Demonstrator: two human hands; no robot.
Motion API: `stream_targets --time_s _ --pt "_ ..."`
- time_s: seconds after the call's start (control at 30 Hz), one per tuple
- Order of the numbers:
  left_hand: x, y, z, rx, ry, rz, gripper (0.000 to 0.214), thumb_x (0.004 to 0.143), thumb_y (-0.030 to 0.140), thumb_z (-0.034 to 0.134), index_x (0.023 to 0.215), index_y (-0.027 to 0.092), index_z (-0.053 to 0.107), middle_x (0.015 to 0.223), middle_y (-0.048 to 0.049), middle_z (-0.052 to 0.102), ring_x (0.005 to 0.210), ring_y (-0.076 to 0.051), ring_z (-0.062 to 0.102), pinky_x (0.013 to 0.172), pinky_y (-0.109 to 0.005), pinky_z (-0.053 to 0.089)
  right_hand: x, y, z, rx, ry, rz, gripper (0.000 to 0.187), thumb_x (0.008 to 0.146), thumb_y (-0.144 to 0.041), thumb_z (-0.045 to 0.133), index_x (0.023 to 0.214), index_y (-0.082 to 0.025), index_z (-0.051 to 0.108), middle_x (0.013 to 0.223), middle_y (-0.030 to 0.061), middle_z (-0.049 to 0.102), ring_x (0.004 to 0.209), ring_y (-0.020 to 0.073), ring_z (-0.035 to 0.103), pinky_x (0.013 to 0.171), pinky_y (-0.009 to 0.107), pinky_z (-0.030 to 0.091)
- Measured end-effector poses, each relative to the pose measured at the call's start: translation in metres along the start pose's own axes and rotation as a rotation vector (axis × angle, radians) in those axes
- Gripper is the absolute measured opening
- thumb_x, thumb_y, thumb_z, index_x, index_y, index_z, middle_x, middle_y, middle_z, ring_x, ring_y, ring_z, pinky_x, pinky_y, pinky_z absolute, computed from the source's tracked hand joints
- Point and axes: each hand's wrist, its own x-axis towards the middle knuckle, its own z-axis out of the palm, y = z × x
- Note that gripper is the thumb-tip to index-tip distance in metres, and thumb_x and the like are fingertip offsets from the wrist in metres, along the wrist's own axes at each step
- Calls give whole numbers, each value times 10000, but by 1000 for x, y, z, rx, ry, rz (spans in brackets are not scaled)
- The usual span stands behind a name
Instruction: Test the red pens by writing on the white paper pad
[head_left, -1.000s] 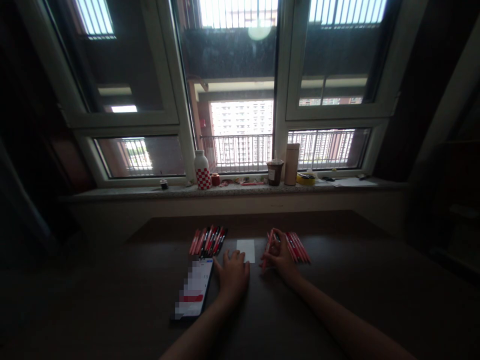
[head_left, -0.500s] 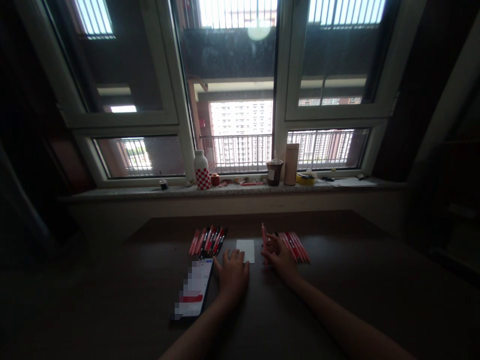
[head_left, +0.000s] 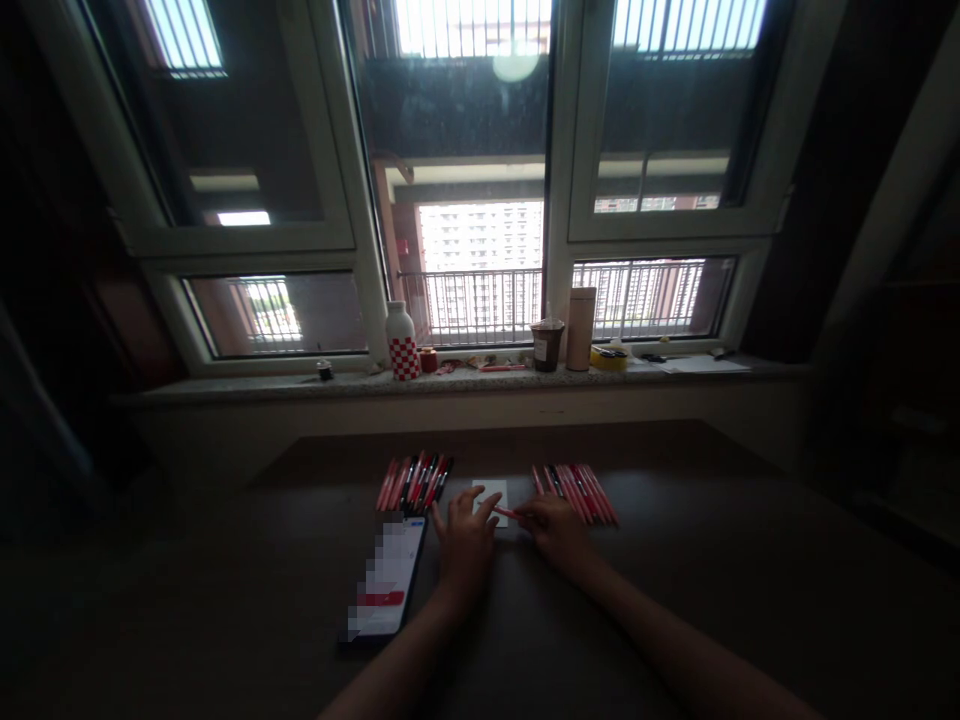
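Dark brown, smooth-topped table (head_left: 637, 610): the right hand (head_left: 537, 522) is gripping a slim pinkish-red pen (head_left: 505, 512), its fingers drawn together around one end. The pen is pointing leftward, slightly tilted, over a small white rectangular sheet of paper (head_left: 480, 486); contact with the sheet cannot be told. The left hand (head_left: 487, 508) is staying half open, fingers parted and bent, thumb and forefinger framing the pen's far end. Whether they are pinching it: cannot tell.

Progress, as judged: one pen is being handled, and that handling looks unfinished. The others are lying in two slanted groups: a mixed row of pink, red and black pens (head_left: 415, 484) at far left, and a mostly pinkish-red row of pens (head_left: 589, 492) just beyond the right hand. Which row, if either, is already handled: not determinable. Marks on the sheet: none discernible at this size.

Also noted: a dark-edged rectangular smartphone (head_left: 397, 570) is lying aslant beside the left hand, screen lit and partly pixelated.
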Motion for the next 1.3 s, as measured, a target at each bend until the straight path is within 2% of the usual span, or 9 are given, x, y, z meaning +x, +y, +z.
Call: stream_targets --time_s 0.17,0.27,0.37,0.47,0.6,0.77,1.03,1.3 --pt "0 2 -5 -14 -31 -29 248 892 226 439 908 304 675 1046 -2 648 1096 -209 503 1091 -579 152 0 -3 -1 61 -50 -15 122 843 -232 597 836 -229 718 819 15 694 785 170 610 732 275 429" --pt "1 3 -8 -6 -47 -77 255 870 179 442 871 289 672 1007 1 645 1064 -203 506 1079 -550 177 2 1 -5 6 42 39 179 882 -271 545 839 -205 706 841 38 686 817 184 605 759 290 423" --pt "1 5 -10 0 -51 -108 275 850 139 436 869 286 668 1012 0 640 1068 -202 496 1073 -524 189 5 7 -11 -185 161 116 172 870 -215 531 891 -191 701 925 71 676 922 221 569 838 332 397" --pt "1 5 -10 8 -49 -125 292 839 123 430 876 289 668 1027 -1 635 1081 -203 484 1073 -511 183 6 10 -16 -365 140 168 119 830 -257 593 853 -225 706 933 61 674 976 256 524 884 377 352" --pt "1 3 -9 15 -67 -124 271 853 159 426 895 290 660 1052 -5 629 1091 -211 468 1065 -508 179 6 7 -19 -478 81 199 106 795 -273 616 849 -242 703 953 55 685 1004 278 493 900 414 301" --pt "1 3 -9 41 -87 -125 272 852 160 429 902 291 662 1075 -6 628 1103 -211 461 1056 -482 194 6 8 -17 -546 65 197 158 778 -186 565 842 -247 697 943 63 687 1011 278 484 926 441 245" --pt "1 6 -10 33 -62 -127 275 849 146 435 879 288 668 1047 1 635 1088 -206 471 1050 -473 204 5 8 -17 -639 71 163 136 793 -249 565 833 -216 691 938 107 680 1016 308 475 954 488 202" --pt "0 8 -13 35 -75 -132 269 857 160 429 885 285 664 1060 -5 637 1095 -206 475 1040 -465 213 5 8 -19 -643 90 161 155 789 -192 533 792 -215 686 915 116 686 1012 299 482 974 479 186"
